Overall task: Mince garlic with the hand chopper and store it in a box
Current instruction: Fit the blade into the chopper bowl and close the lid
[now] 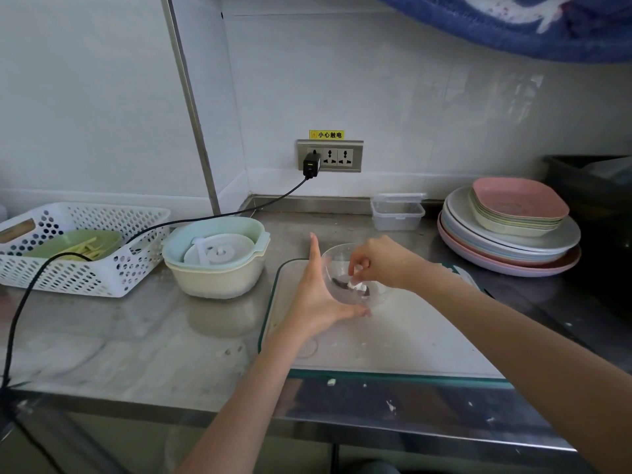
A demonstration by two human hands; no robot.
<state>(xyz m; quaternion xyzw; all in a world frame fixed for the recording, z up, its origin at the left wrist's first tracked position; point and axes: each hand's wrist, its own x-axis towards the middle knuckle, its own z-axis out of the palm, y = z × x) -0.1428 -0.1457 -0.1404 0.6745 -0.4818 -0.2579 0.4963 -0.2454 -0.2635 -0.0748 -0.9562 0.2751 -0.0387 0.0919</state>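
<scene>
On the steel bench (136, 336), at centre frame, a white cutting board (393, 336) with a green edge carries a clear chopper bowl (337, 260). Bowl wall is transparent and hard to trace; its near rim is partly covered by the left hand (318, 302). Inside it sits a blade unit (355, 287), white hub with dark blades, blurred, detail unreadable. Garlic inside the bowl cannot be made out.

Left hand: fingers straight, thumb spread, palm against the bowl's 9 o'clock side, fingertips along the near base. It braces the bowl rather than curling round it.

Right hand (379, 263): reaches in from 3 o'clock, fingers curled, pinching the white top of the blade unit within the bowl. Fingertips partly hidden behind the bowl wall.

At 12 o'clock from the bowl, near the wall, stands a clear storage box (396, 213), its lid state hard to tell. At 2 o'clock, a stack of plates (509, 237), pink one on top. At 9 o'clock, two nested tubs (215, 268) hold a white round lid-like part (219, 253). At 10 o'clock, a white perforated basket (82, 248) holds a green plate with pale strips. A black cable (205, 218) runs from the wall socket (330, 155) over the basket and off frame at lower left. Top right, a blue object is cut off by the frame edge.
</scene>
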